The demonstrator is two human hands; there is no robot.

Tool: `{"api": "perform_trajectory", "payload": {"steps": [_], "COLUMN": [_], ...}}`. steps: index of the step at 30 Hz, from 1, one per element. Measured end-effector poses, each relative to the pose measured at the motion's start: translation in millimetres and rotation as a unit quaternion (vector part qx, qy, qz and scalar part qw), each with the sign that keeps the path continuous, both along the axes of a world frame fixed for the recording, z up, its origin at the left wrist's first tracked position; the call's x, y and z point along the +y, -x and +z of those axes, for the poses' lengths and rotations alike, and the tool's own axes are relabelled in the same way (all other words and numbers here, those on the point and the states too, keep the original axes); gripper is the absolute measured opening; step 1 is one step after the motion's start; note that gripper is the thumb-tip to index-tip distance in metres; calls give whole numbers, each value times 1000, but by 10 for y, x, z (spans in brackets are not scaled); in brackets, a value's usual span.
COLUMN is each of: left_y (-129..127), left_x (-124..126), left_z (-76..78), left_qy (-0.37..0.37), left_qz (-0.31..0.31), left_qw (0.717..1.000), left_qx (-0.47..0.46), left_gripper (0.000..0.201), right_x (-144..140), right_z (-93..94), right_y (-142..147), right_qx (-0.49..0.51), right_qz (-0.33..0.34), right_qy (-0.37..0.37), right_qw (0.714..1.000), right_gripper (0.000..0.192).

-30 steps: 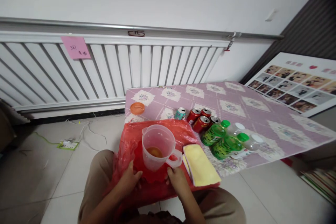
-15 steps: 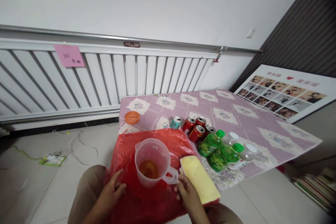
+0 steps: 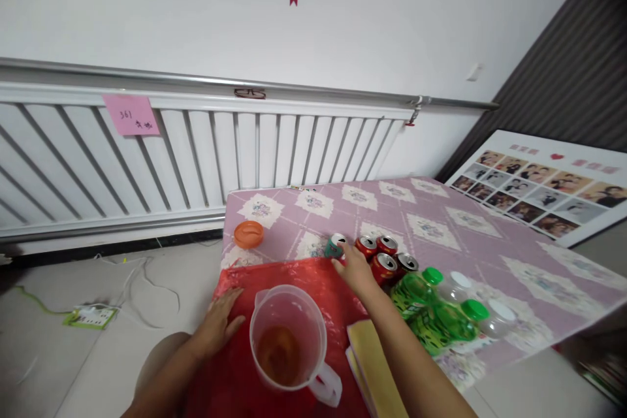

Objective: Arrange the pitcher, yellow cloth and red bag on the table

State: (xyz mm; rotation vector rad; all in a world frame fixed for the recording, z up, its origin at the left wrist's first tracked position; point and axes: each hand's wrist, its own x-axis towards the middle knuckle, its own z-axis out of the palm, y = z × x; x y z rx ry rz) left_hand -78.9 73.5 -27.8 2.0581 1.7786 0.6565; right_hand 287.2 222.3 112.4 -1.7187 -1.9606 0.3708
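A translucent plastic measuring jug (image 3: pixel 313 339) stands upright on red plastic sheeting (image 3: pixel 289 272), with some amber-brown liquid (image 3: pixel 279 354) in the bottom. My left hand (image 3: pixel 218 323) lies open on the sheeting, left of the jug, fingers stretched out. Over the table, my right hand (image 3: pixel 355 269) reaches forward to a small teal can (image 3: pixel 333 246). Its thumb and forefinger are apart beside the can and cover part of it; whether they touch it is unclear. Below my right forearm lies a folded yellow cloth (image 3: pixel 368 347), partly hidden.
Several opened red drink cans (image 3: pixel 383 266) stand right of the teal can. Green-capped bottles (image 3: pixel 414 290) and white-capped clear bottles (image 3: pixel 458 284) sit nearer my right arm. An orange lid (image 3: pixel 248 234) rests at the left on the flowered tablecloth (image 3: pixel 431 228). A white radiator (image 3: pixel 220 150) lines the wall.
My right hand has let go of the jug's handle and moved forward to the teal can. My left hand has shifted slightly forward and flattened on the sheeting. The view has tilted a little.
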Motion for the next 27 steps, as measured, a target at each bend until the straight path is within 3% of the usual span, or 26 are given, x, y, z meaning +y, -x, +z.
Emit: {"api": "perform_trajectory", "payload": {"steps": [4,8,13,17,23,25,27], "left_y": [104,-16,-258,-417,-379,-236,-59], "left_x": [-9,-71,-145,-277,-432,-286,28], "left_z": [-59,48,353,482,335,276,274], "left_qy": [6,-21,30,68,43,-5,-75], "left_qz": [-3,28,-16,9,13,29,60], "left_qw": [1000,999,999,998,999,1000,995], "left_qx": [9,21,7,7,2,-7,-17], "left_gripper": [47,42,26,25,21,20,25], "right_x": [356,551,452,263,278,337,403], "right_z": [60,35,-183,-390,-513,-476,-393], "right_y": [101,318,747,948,980,976,955], "right_qx": [-64,-86,-76,-66,-77,-90,-109], "right_qz": [-2,56,170,234,234,220,191], "right_qy": [14,21,51,76,73,65,49], "right_qw": [998,995,981,967,966,969,974], "right_gripper": [50,49,43,38,33,35,37]}}
